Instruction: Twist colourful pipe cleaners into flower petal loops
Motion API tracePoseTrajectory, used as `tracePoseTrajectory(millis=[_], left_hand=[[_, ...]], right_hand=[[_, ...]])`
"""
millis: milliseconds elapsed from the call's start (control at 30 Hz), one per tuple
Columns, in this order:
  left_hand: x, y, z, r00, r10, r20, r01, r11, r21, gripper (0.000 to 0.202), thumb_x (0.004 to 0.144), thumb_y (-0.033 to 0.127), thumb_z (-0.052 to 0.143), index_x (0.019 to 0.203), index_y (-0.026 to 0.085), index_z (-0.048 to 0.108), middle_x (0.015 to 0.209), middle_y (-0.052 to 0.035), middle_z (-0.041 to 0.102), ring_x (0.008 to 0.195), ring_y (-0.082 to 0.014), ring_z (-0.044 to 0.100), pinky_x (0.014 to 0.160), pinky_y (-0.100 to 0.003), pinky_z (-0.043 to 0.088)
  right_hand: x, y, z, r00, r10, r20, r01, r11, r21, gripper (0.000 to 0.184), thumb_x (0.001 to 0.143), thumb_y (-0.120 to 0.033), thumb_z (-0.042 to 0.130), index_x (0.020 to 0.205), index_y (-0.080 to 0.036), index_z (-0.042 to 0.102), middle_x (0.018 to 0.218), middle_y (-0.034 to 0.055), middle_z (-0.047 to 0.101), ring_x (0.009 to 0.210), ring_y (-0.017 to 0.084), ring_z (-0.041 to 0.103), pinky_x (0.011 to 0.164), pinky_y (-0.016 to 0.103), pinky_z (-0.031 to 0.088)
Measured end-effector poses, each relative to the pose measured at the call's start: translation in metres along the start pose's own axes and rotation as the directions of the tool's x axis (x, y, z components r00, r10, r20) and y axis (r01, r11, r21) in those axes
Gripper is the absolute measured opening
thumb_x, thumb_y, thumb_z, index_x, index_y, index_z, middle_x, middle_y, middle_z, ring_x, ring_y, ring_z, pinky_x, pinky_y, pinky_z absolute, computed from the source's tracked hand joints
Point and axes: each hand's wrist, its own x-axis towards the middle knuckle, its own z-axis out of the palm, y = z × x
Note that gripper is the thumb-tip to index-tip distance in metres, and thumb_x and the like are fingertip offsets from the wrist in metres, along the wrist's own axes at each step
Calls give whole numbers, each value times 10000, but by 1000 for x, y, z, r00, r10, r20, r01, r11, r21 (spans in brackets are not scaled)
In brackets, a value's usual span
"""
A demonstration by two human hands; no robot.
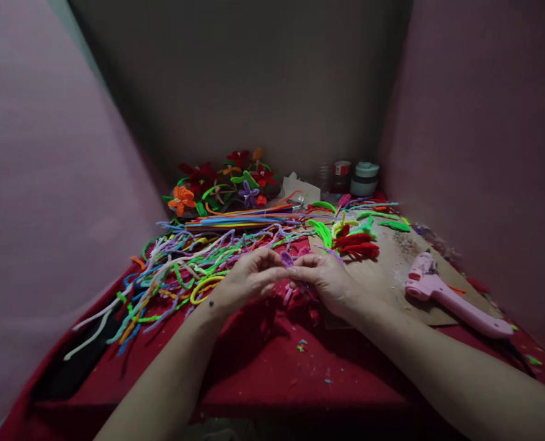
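My left hand [247, 278] and my right hand [327, 278] meet over the middle of the red cloth [272, 367]. Both pinch a small purple pipe cleaner piece [287, 258] between their fingertips. Pink pipe cleaner ends [291, 294] hang below the hands. A tangle of coloured pipe cleaners [180, 263] lies just left of my left hand. Red and green bent pipe cleaner pieces [355, 242] lie just beyond my right hand.
A pink glue gun [451, 297] rests on a cardboard sheet [405, 257] at the right. Finished pipe cleaner flowers [221, 180] stand at the back, with straight pipe cleaners [240, 217] before them. Two small jars [355, 177] sit against the back wall. Walls close in on three sides.
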Motion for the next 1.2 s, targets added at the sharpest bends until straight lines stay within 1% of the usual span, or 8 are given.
tracePoseTrajectory(millis=[67,167,300,400,600,800,1000,1200], left_hand=[[1,-2,2,997,-42,63,42,999,15,257,678,352,655,732,145,512,499,64,462,381,-47,401,363,-160,279],[2,-7,3,997,-23,74,23,1000,-4,255,712,348,624,641,131,511,500,33,513,381,-52,446,355,-153,314],[4,-12,0,983,44,178,-10,983,-186,191,731,299,614,744,111,577,613,-41,630,494,-115,574,435,-200,444],[5,-13,-1,965,72,251,4,958,-288,188,736,282,616,753,96,588,661,-80,663,510,-131,602,487,-233,485],[7,-16,0,955,96,282,9,937,-350,165,759,255,597,756,90,590,691,-92,669,582,-159,634,547,-263,508],[11,-21,-1,989,52,135,1,930,-367,182,765,288,596,753,109,562,680,-64,633,599,-144,613,523,-240,488],[12,-20,4,1000,17,4,-14,930,-366,212,749,350,606,754,148,539,557,22,550,433,-70,482,387,-173,380],[12,-20,14,999,26,-48,-38,960,-276,224,702,323,659,789,152,544,599,44,533,417,-40,421,391,-171,310]], right_hand=[[1,1,0,999,-23,-36,23,1000,5,225,616,-303,704,560,-145,554,453,-44,504,382,54,397,387,199,276],[3,3,0,999,-27,-18,28,999,19,249,637,-327,691,564,-143,539,467,-31,522,383,59,418,381,198,287],[4,7,0,998,1,69,-10,992,126,283,633,-363,697,587,-146,522,495,-19,555,381,67,456,380,198,328],[3,8,1,995,7,97,-25,982,185,291,619,-353,711,594,-143,512,504,-18,562,382,65,472,378,192,333],[0,4,1,997,12,81,-30,974,225,269,633,-326,704,603,-137,514,488,-24,551,372,65,483,368,184,318],[1,1,4,1000,-21,20,15,967,254,254,597,-319,730,637,-144,550,560,-4,582,451,95,516,461,238,403],[1,-2,5,989,-108,-103,123,979,162,228,601,-300,718,591,-138,558,536,-31,507,461,58,421,450,209,335],[2,-2,4,990,-107,-94,117,988,101,199,647,-302,655,611,-145,539,523,-25,515,438,75,441,438,222,342]])
